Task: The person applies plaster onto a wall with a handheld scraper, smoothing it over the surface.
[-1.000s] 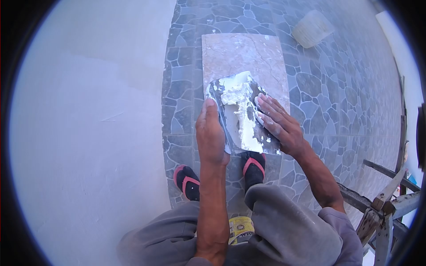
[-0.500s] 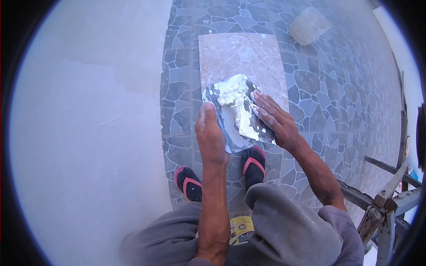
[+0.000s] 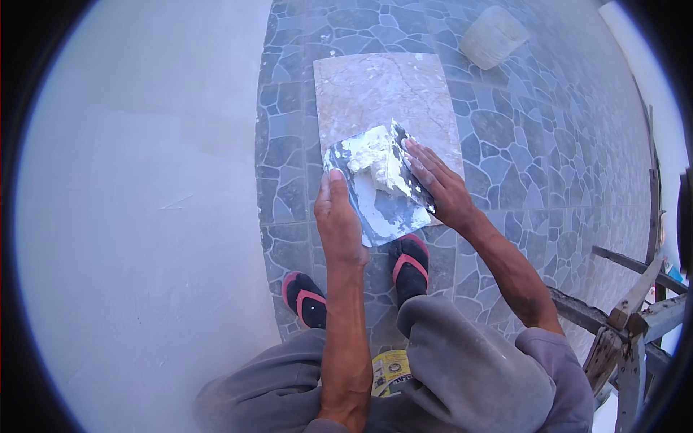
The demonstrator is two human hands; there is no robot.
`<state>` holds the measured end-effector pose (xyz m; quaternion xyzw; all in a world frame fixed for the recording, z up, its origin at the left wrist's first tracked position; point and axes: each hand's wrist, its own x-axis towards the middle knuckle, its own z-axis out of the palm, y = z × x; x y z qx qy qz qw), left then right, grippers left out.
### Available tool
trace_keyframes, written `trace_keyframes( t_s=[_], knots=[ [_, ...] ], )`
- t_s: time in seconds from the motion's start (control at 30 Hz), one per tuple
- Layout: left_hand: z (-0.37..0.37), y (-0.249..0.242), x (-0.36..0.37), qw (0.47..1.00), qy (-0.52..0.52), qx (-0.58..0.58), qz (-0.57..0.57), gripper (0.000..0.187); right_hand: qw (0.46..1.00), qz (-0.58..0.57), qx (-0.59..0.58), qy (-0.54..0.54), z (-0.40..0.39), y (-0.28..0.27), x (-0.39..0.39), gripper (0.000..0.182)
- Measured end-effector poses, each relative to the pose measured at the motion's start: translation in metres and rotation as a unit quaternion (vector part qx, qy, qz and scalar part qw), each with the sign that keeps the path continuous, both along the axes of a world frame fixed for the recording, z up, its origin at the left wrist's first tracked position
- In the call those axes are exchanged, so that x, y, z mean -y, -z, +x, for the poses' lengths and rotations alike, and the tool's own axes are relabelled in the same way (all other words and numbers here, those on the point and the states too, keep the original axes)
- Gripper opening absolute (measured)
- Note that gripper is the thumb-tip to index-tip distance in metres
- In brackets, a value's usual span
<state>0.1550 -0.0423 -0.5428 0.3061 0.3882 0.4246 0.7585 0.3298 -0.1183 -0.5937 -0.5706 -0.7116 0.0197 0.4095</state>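
Note:
My left hand (image 3: 339, 220) grips the left edge of a flat putty scraper (image 3: 391, 222), its thumb lying on top. The scraper is smeared with white paste, and a thick mound of putty (image 3: 369, 157) sits on its upper part. My right hand (image 3: 449, 193) holds a second, paste-streaked scraper blade (image 3: 401, 173) from behind, with its fingers along the back. That blade stands tilted over the right side of the first scraper, against the mound. The fingers under the left-hand scraper are hidden.
A marbled tile (image 3: 386, 86) lies on the stone-patterned floor (image 3: 505, 173) under the hands. A smooth white wall (image 3: 144, 216) runs along the left. A pale bucket (image 3: 494, 37) lies farther off. Wooden framing (image 3: 621, 325) stands at right; a yellow-labelled container (image 3: 391, 369) sits between the legs.
The right-hand blade has tipped more upright and moved up and left over the lower scraper, baring more of that scraper's lower right. My left hand keeps its grip.

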Motion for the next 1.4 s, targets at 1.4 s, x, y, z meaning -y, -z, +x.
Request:
trace_keyframes(
  t_s=[1.4],
  knots=[
    [-0.045,-0.230,0.154,0.923,-0.116,-0.063,0.361,0.036,0.781,-0.097,-0.615,-0.046,-0.035,-0.244,0.236,0.013]
  ],
)
